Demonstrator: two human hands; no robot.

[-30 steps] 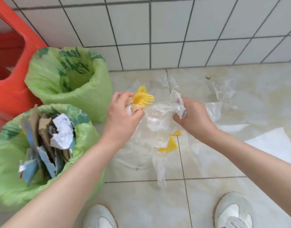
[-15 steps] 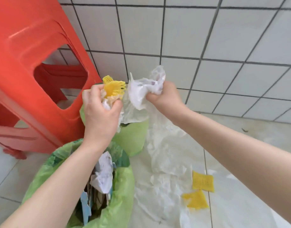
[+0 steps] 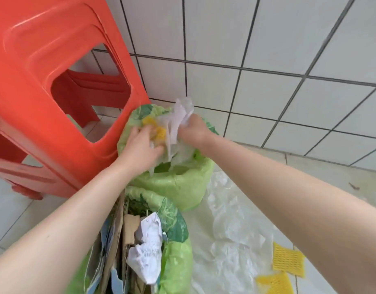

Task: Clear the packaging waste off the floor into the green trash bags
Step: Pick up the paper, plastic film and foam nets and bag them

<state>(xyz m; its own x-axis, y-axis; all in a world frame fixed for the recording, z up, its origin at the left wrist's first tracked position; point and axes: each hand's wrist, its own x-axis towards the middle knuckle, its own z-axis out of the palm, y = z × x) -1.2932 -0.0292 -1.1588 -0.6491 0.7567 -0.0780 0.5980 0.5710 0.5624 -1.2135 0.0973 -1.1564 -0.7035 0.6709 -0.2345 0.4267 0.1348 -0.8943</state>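
Stuffing waste into the green trash bag (image 3: pixel 182 183) at 12 o'clock: the right hand (image 3: pixel 194 131) clutches crumpled plastic wrap (image 3: pixel 182 114), the left hand (image 3: pixel 141 148) meets yellow netting (image 3: pixel 161 132), grip blurred. Next, probably: release, then gather the plastic sheet (image 3: pixel 231 225) and netting squares (image 3: pixel 287 259) at 4 o'clock.

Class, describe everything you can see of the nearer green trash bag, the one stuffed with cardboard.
The nearer green bag is thin, light green plastic with darker leafy print on its rim. It stands open on the tiled floor, packed with upright cardboard pieces and crumpled printed paper. It touches the farther green bag; the left forearm passes over it.
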